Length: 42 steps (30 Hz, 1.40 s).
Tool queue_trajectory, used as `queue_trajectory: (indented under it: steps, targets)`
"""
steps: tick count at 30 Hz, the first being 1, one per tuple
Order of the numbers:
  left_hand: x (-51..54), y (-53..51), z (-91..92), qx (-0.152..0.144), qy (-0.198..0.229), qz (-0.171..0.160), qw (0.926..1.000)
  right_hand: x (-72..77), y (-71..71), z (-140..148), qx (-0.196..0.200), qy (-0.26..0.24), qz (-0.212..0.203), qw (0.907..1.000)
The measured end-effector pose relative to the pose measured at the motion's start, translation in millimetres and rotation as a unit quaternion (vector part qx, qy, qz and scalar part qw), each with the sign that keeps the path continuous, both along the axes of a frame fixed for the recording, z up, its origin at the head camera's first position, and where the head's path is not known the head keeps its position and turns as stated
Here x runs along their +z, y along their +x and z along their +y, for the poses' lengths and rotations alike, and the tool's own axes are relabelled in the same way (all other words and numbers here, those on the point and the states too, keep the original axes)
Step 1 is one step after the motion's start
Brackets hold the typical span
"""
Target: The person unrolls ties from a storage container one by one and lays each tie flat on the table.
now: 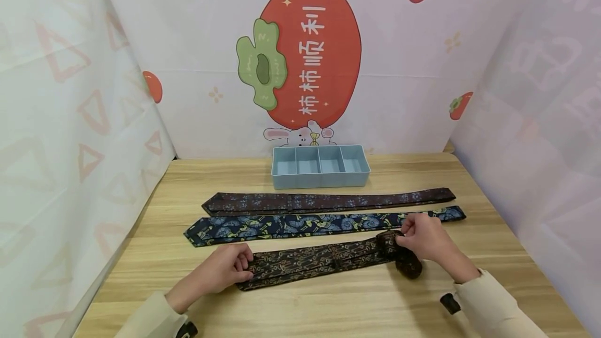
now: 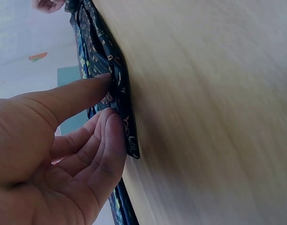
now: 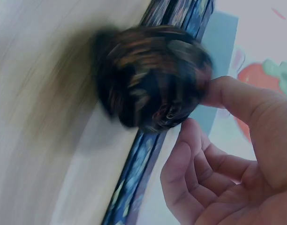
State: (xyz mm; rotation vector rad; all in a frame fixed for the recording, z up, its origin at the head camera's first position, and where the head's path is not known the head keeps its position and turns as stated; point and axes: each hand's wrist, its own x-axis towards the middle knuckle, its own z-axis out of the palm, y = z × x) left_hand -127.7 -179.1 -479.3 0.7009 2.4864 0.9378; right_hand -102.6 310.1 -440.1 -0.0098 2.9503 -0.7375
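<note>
A black necktie with a small brown and cream pattern point(image 1: 300, 265) lies nearest the person. Its wide left end is pinched between the thumb and fingers of the left hand point(image 1: 223, 270); in the left wrist view the thumb lies on the dark cloth point(image 2: 97, 44). At the other end, the right hand point(image 1: 428, 238) pinches the tie where it is bunched into a loose roll point(image 1: 408, 265), blurred in the right wrist view. Behind it a navy necktie with blue and yellow figures point(image 1: 281, 225) and a dark maroon necktie with blue flowers point(image 1: 328, 202) lie stretched out.
A pale blue divided box point(image 1: 321, 180) stands at the back of the wooden table point(image 1: 328, 306), its several compartments facing up. Printed cloth point(image 1: 399, 93) hangs behind the table and along both sides.
</note>
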Motion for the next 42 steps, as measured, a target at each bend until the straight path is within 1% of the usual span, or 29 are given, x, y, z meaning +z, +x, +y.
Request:
queue_trajectory:
  steps: [4, 7, 11, 14, 18, 21, 23, 25, 27, 30, 33, 38, 42]
  targets:
    - [2.1, -0.1, -6.1, -0.001, 0.007, -0.007, 0.9999, -4.7, -0.2, 9.0, 0.003, -0.007, -0.005, 1.0]
    - [3.9, -0.4, -6.9, -0.006, 0.014, -0.006, 0.9999, -4.5, -0.6, 8.1, 0.009, -0.006, 0.005, 0.9999]
    - [4.7, -0.9, -6.2, -0.009, 0.014, -0.005, 0.9998, 1.1, 0.4, -2.4, 0.015, -0.013, 0.016, 0.9997]
    - [4.3, -0.9, -6.1, -0.01, 0.014, -0.006, 0.9998, 3.0, 2.6, -14.6, 0.028, -0.019, 0.021, 0.9992]
    - [3.7, -0.5, -6.1, -0.011, 0.017, -0.005, 0.9998, -3.2, 5.1, -28.3, 0.042, 0.005, 0.042, 0.9982]
    - [3.2, -0.1, -6.5, -0.011, 0.017, 0.0, 0.9998, -10.3, 5.1, -31.8, 0.037, 0.028, 0.058, 0.9973]
    - [3.1, 0.0, -7.4, -0.01, 0.015, 0.002, 0.9998, -14.4, 3.9, -30.1, 0.03, 0.033, 0.06, 0.9972]
    - [3.0, 0.1, -8.5, -0.008, 0.012, 0.002, 0.9999, -16.7, 2.5, -25.6, 0.019, 0.025, 0.047, 0.9984]
    - [3.1, 0.1, -10.3, -0.006, 0.01, 0.001, 0.9999, -17.2, 0.9, -19.1, 0.008, 0.009, 0.026, 0.9996]
    - [3.4, 0.1, -13.3, -0.006, 0.011, -0.003, 0.9999, -14.9, -0.2, -7.5, -0.008, -0.017, -0.006, 0.9998]
    - [3.5, -0.3, -17.0, -0.007, 0.013, -0.005, 0.9999, -11.5, -0.5, 5.4, -0.016, -0.032, -0.023, 0.9991]
    - [2.7, -2.0, -24.9, -0.009, 0.013, -0.009, 0.9998, -9.6, -1.5, 28.9, -0.031, -0.027, -0.034, 0.9986]
    - [1.8, -2.6, -32.6, -0.012, 0.012, 0.003, 0.9998, -12.9, -2.7, 45.3, -0.047, -0.021, -0.047, 0.9976]
